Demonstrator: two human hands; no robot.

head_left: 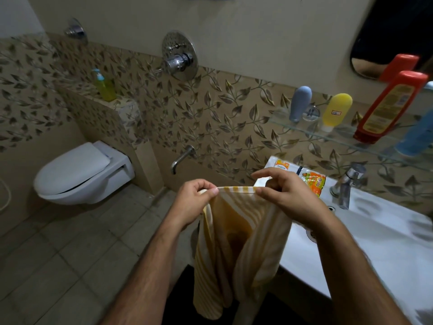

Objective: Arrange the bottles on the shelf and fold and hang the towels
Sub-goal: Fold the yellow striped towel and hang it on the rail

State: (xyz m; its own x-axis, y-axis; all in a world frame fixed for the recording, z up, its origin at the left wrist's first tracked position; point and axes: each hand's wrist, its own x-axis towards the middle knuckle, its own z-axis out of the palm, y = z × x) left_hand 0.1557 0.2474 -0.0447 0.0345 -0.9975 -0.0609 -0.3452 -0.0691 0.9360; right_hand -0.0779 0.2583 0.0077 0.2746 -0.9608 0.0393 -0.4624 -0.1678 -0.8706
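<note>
A yellow-and-white striped towel (236,245) hangs in front of me, held up by its top edge. My left hand (195,202) pinches the left corner and my right hand (288,195) pinches the right corner. On the glass shelf (293,124) at the right stand a grey bottle (300,103), a yellow bottle (336,111), a red-capped orange bottle (386,109) and a blue bottle (417,134) at the frame edge. The towel's lower part droops beside the sink.
A white sink (375,235) with a chrome tap (346,186) is at the right; packets (309,179) lie on its rim. A wall-hung toilet (77,174) sits left. A green soap dispenser (104,86) stands on a ledge. A mirror (393,31) hangs above the shelf.
</note>
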